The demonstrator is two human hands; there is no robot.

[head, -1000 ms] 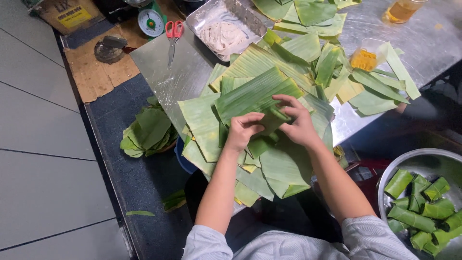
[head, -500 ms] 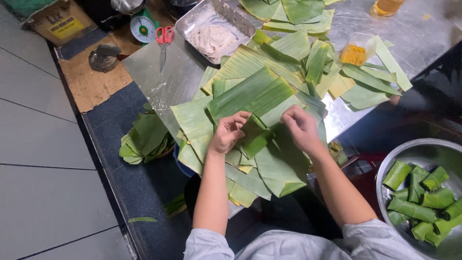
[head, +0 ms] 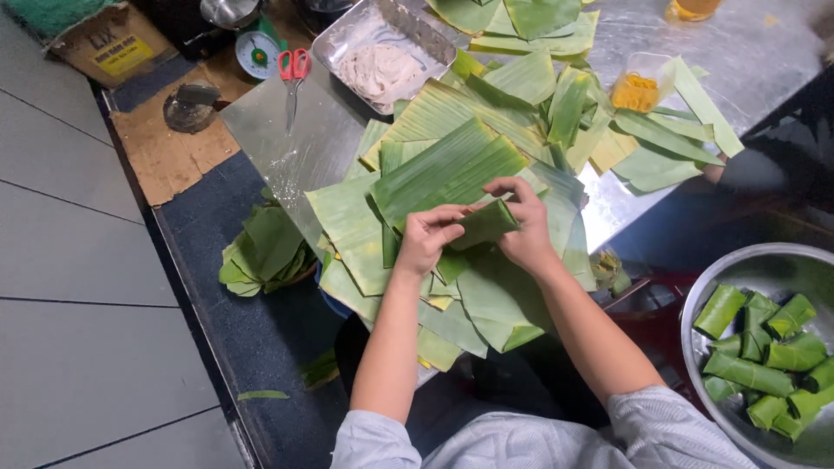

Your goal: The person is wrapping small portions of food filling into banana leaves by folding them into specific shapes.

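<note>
- Both hands grasp a leaf parcel (head: 485, 224): left hand (head: 427, 239) pinching its left end, right hand (head: 524, 227) wrapped around it.
- Leaves (head: 443, 169) lie beneath; bowl (head: 708, 282) near right.

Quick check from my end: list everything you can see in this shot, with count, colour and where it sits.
leaf roll: one, green, held between both hands
loose leaves: many, green, spread over the metal table
metal table: one, silver, centre
tray of paste: one, metal with pale paste, top centre
scissors: one, red handles, left of tray
small scale: one, green, top left
tub of yellow filling: one, clear, upper right
bowl: one, metal, lower right
finished rolls: about a dozen, green, in bowl
leaf scraps: one heap, green, floor at left
cardboard box: one, brown, top left
left hand: pinching roll's left end
right hand: wrapped over roll's right end
</note>
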